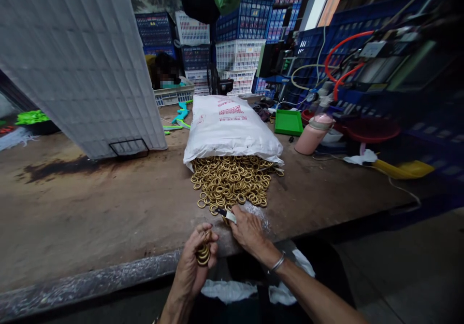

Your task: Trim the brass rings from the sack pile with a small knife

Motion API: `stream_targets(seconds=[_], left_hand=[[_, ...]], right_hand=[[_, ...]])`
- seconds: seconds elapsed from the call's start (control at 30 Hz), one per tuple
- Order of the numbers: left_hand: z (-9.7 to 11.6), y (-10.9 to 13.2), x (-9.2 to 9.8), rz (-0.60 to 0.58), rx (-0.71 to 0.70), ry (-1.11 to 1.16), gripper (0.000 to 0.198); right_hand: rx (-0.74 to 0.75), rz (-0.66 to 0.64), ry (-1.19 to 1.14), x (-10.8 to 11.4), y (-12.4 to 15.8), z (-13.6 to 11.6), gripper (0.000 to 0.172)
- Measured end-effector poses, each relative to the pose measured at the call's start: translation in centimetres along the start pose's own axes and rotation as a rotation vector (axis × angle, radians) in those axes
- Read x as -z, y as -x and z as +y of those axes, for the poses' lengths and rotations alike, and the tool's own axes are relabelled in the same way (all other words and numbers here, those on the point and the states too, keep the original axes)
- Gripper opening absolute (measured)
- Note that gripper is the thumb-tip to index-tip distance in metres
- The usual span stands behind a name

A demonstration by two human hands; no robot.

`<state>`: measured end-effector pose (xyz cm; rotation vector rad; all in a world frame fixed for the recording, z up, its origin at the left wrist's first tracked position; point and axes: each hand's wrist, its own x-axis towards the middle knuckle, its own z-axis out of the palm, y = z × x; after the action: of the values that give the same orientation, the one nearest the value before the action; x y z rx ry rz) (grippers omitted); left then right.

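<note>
My left hand [197, 254] is closed around several brass-coloured rings [203, 255], just above the front edge of the table. In my right hand [250, 230] is a small knife [228, 215] with a dark blade and a pale handle, its tip pointing left at the near side of the ring pile. The pile of brass-coloured rings [232, 179] spills from the mouth of a white sack [232, 126] with red print, which lies on the table. Under my right fingers a few rings are partly hidden.
A tall white ribbed panel [97, 63] stands at left on a wire stand [128, 146]. Right of the sack are a green tray [289, 122], a pink bottle [313, 134] and a yellow scoop [404, 168]. Behind, a person [163, 70] sits near stacked crates [239, 56].
</note>
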<state>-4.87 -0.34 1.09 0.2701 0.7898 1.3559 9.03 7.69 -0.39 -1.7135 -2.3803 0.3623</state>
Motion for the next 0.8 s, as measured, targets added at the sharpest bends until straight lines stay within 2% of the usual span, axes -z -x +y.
stream_targets(seconds=[0.1,0.23,0.3,0.4,0.5,0.6,0.7,0.8], left_hand=[[0.0,-0.3,0.3,0.028,0.032,0.063,0.014],[-0.1,-0.9,0.7,0.136,0.055,0.106,0.014],[-0.1,-1.1,0.6,0.162,0.061,0.106,0.017],[-0.1,-1.3,0.2,0.115,0.029,0.06,0.019],[-0.4,-1.6,-0.3,0.09,-0.072,-0.077,0.021],[-0.9,-2.0,-0.5,0.166,-0.172,-0.282,0.026],[-1.1,-2.5,-0.3,0.189,-0.185,-0.442,0.034],[-1.0,-2.8,-0.1,0.178,-0.155,-0.506,0.035]], right_hand=[[0.01,0.016,-0.019,0.0,-0.3,0.4,0.014],[0.011,0.084,-0.127,-0.2,-0.5,0.9,0.01],[0.024,0.114,-0.24,-0.3,-0.5,1.0,0.009],[0.014,0.127,-0.485,-0.5,-0.7,0.6,0.016],[-0.037,0.049,-0.744,-0.4,-0.9,0.2,0.016],[-0.064,-0.096,-0.919,0.0,-0.9,0.1,0.012],[-0.069,-0.167,-0.947,0.4,-0.7,0.0,0.012],[-0.01,-0.121,-0.878,0.4,-0.5,-0.1,0.011]])
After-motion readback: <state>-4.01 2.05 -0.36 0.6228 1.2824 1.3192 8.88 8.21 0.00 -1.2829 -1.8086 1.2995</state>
